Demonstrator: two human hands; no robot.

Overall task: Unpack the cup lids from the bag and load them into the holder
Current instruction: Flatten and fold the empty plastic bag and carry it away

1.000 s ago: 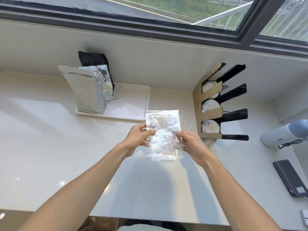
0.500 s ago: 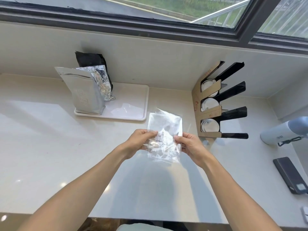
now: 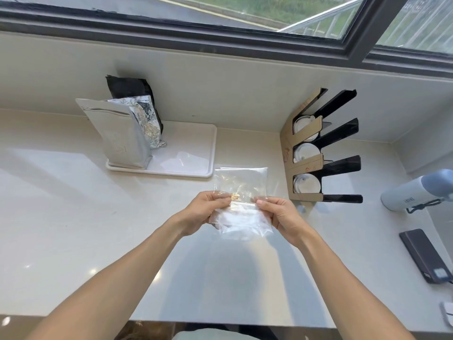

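Bag [image 3: 241, 204], clear plastic, pinched at both sides by left hand [image 3: 206, 209] and right hand [image 3: 277, 213], forearms outstretched.

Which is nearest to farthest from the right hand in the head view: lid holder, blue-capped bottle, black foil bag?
1. lid holder, just beyond the right hand, slightly to its right.
2. blue-capped bottle, far right, lying on the counter.
3. black foil bag, far left, against the wall.

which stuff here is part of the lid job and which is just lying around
Part of the job:
- clear plastic bag, pinched by the left hand and right hand
- lid holder by the wall, white lids in its slots

Just lying about:
- foil pouches on the white tray
- water bottle
- dark phone
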